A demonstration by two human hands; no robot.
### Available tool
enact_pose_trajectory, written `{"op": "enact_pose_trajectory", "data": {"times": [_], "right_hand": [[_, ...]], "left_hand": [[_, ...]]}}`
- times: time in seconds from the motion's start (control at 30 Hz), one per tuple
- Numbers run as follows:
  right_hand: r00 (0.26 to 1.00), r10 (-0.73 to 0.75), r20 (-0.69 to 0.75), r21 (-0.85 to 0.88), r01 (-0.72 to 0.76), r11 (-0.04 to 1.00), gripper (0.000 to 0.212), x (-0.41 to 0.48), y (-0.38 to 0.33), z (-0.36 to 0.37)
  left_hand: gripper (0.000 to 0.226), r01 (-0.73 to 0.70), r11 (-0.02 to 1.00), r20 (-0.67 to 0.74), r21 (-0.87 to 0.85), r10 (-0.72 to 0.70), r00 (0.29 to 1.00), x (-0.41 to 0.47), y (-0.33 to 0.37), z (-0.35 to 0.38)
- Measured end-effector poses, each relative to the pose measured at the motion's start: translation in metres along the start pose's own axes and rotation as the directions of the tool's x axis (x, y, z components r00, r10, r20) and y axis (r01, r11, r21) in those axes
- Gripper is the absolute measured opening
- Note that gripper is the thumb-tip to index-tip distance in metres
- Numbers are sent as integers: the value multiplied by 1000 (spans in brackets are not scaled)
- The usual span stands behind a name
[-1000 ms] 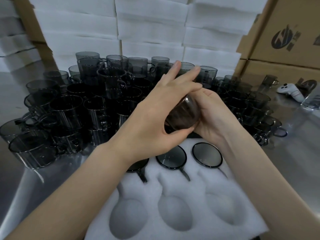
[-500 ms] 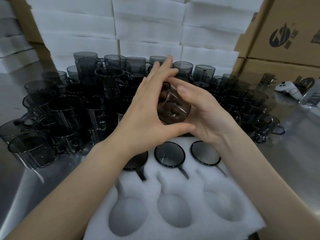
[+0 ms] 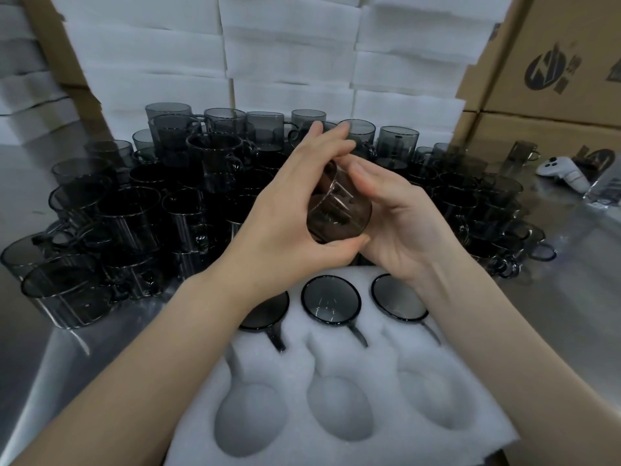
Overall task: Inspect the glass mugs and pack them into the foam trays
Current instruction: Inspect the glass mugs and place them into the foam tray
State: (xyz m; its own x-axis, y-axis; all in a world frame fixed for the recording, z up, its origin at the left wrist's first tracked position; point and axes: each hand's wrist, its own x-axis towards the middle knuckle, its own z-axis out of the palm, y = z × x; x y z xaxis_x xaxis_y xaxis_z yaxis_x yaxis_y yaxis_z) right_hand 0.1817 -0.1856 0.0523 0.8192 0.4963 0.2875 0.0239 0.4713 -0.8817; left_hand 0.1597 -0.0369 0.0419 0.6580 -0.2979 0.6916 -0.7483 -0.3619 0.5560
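Clamping glass mug (image 3: 339, 213) in left hand (image 3: 285, 230) and right hand (image 3: 406, 227) grip, carton logo (image 3: 545, 67) unreadable

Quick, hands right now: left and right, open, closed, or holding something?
Left hand: grips the smoky glass mug, thumb under it.
Right hand: cupped round the same mug from the other side.

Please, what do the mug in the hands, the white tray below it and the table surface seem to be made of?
The held mug: smoky grey glass, glossy, with a see-through wall and sharp highlights. The tray: white foam, matte and slightly fuzzy, with soft-edged moulded cavities. The table: probably brushed stainless steel, judging by its blurred grey reflections.
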Motion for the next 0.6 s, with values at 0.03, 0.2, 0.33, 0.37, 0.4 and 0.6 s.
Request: {"op": "enact_pose_trajectory", "data": {"times": [0.03, 0.2, 0.33, 0.37, 0.4, 0.6], "right_hand": [[1000, 3, -2, 4, -3, 1000, 35, 0, 0, -1], [998, 8, -65, -8, -9, 1000, 23, 1, 1, -5], [982, 47, -184, -33, -54, 998, 20, 3, 4, -7], [978, 56, -203, -26, -63, 998, 20, 4, 5, -7], [976, 54, -210, -34, -62, 997, 19, 4, 5, -6], [975, -98, -201, -200, 57, 978, 26, 3, 6, -1]], "left_hand": [[80, -16, 1000, 3, 6, 16, 1000, 0, 0, 0], [77, -92, 993, 46, 68, 89, 995, 1, -3, 1], [79, -156, 981, 133, 116, 140, 981, 0, -2, 4], [80, -169, 978, 150, 124, 150, 977, 0, -2, 5], [82, -172, 977, 156, 123, 152, 976, 0, -2, 6], [91, -127, 989, 22, 71, 126, 992, -1, -2, 3]]}}
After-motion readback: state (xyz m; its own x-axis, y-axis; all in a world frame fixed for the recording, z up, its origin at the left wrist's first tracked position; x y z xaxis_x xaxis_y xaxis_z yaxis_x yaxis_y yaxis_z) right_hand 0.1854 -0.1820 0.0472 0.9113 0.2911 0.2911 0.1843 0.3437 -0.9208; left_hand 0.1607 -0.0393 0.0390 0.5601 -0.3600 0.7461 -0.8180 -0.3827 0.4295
